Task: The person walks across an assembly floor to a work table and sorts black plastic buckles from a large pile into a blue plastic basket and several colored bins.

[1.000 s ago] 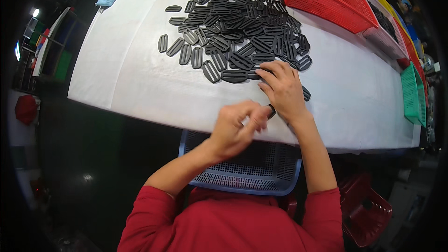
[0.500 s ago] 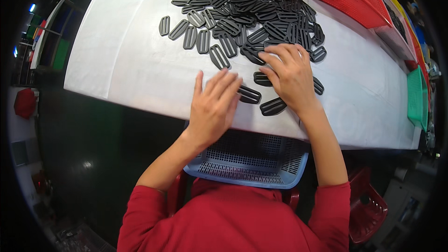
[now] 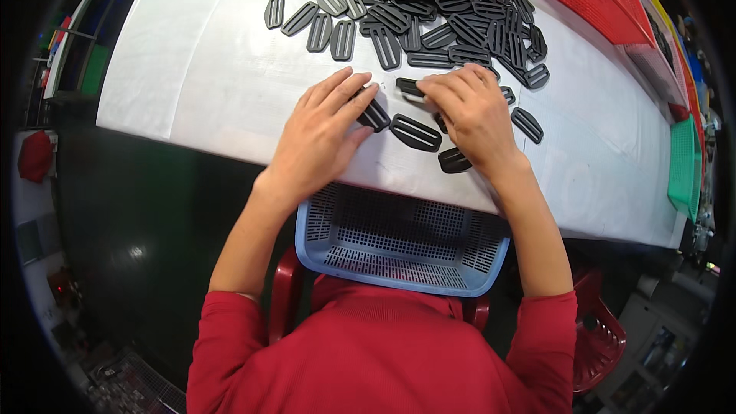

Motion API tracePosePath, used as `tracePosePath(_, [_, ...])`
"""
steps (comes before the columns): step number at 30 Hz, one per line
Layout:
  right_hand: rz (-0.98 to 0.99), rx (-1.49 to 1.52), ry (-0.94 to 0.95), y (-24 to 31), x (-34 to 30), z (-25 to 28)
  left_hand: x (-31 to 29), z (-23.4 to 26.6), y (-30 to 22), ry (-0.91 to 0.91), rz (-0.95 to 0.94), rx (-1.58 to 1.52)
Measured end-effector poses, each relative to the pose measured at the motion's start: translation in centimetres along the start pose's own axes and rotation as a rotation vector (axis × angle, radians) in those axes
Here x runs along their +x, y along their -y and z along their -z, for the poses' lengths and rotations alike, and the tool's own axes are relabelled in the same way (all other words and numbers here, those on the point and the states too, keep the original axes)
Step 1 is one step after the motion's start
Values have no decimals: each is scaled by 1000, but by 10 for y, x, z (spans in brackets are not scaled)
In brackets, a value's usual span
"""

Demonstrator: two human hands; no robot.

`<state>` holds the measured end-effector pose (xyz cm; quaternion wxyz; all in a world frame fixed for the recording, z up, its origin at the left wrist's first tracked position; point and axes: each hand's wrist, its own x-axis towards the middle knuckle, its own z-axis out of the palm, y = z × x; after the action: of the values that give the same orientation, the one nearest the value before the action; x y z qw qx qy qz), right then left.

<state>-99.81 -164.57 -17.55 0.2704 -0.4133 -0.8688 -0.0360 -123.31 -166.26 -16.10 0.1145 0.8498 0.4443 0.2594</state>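
Observation:
Black plastic strap slides, oval with long slots, lie on the white table. At the left, my left hand point(image 3: 318, 126) has its fingers and thumb around one tilted slide point(image 3: 374, 116). My right hand point(image 3: 479, 119) is bent over the table, its fingertips closed at the end of another slide point(image 3: 409, 87). Between my hands lies a loose slide point(image 3: 416, 133); one more point(image 3: 455, 161) sits below my right wrist, and part of another shows under my right palm. To the right of that hand is a separate slide point(image 3: 527, 124).
A large heap of the same slides point(image 3: 429, 0) covers the far middle of the table. A blue basket point(image 3: 399, 276) sits at my lap, below the table edge. Red baskets point(image 3: 583, 0) and a green basket point(image 3: 682, 161) stand along the right side.
My left hand has moved up and left; a slide from the heap's near edge is now in its fingers, nearer me. My right fingers have drawn another slide away from the heap.

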Motion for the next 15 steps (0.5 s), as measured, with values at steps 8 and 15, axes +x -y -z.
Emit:
tracePosePath(8, [-258,87,-62,1,19,10,-1,-1,23,42,-98,-23])
tracePosePath(15, [-453,9,-148,-13,-24,48,-4,-4,8,71,20,-130])
